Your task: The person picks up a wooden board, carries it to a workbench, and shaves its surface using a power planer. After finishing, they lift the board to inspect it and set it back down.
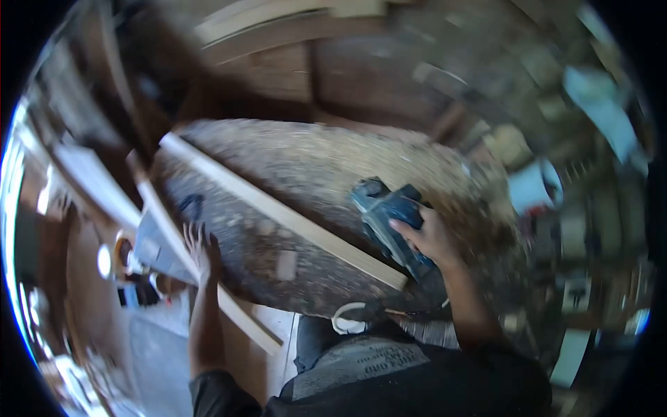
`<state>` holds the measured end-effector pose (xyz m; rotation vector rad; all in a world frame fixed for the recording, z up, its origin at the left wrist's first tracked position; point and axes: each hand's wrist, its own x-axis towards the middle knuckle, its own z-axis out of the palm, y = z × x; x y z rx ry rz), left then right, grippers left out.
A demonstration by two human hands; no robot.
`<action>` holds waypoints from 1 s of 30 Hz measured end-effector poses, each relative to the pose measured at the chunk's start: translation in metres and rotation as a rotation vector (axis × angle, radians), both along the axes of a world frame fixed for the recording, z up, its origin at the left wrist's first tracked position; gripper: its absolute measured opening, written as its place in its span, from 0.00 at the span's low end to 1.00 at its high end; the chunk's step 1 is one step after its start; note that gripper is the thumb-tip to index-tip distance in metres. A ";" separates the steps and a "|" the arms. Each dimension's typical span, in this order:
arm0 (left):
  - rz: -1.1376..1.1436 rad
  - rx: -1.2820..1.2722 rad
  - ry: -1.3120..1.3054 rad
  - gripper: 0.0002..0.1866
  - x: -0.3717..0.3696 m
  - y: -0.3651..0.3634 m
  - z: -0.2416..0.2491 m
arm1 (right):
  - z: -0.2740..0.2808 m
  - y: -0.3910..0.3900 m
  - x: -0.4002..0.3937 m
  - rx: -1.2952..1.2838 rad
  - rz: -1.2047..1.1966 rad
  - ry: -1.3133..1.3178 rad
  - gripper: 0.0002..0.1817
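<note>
My right hand point(432, 240) is wrapped round the handle of a blue-green electric hand planer point(390, 221), on the worktop's right part. Left of the planer, a pale squared wooden batten point(285, 214) lies diagonally across the worktop, its near end close to the tool. My left hand point(200, 256) is at a second, thinner wooden strip point(169, 226) along the worktop's left edge. Its fingers are stretched out and slightly apart, and the palm seems to rest against the strip. Motion blur hides the exact contact.
The rough, dark worktop point(326, 156) carries shavings and a small wood offcut point(286, 265). A roll of tape point(124, 251) is at the left. A white cylindrical container point(533, 187) stands among clutter at the right. Long boards point(264, 24) lie beyond the worktop.
</note>
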<state>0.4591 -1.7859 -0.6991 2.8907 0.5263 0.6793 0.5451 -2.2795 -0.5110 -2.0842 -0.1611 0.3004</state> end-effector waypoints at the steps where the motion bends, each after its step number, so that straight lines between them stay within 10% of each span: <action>1: 0.041 -0.090 0.034 0.17 -0.004 -0.039 -0.013 | -0.008 -0.038 -0.015 0.001 -0.044 -0.004 0.30; 3: -0.004 -0.711 -0.046 0.16 -0.011 -0.133 -0.020 | -0.016 -0.097 -0.036 0.034 -0.095 -0.033 0.29; 9: 0.200 -1.524 0.971 0.47 -0.015 -0.337 -0.005 | -0.058 -0.190 -0.060 0.241 -0.372 0.129 0.29; 16: 0.182 -1.224 0.774 0.42 -0.017 -0.380 0.010 | -0.085 -0.222 -0.059 0.282 -0.427 0.112 0.27; 18: 0.174 -1.099 0.619 0.41 -0.027 -0.358 -0.051 | -0.076 -0.216 -0.064 0.323 -0.378 0.097 0.22; 22: 0.370 -1.415 0.490 0.37 -0.065 -0.372 0.034 | -0.081 -0.205 -0.060 0.336 -0.260 0.132 0.18; 26: 0.101 -2.069 -0.094 0.33 -0.089 -0.368 0.062 | -0.106 -0.177 -0.035 0.338 -0.174 0.167 0.18; 30: 0.021 -2.117 -0.392 0.31 -0.095 -0.361 0.152 | -0.121 -0.149 -0.018 0.283 -0.139 0.126 0.19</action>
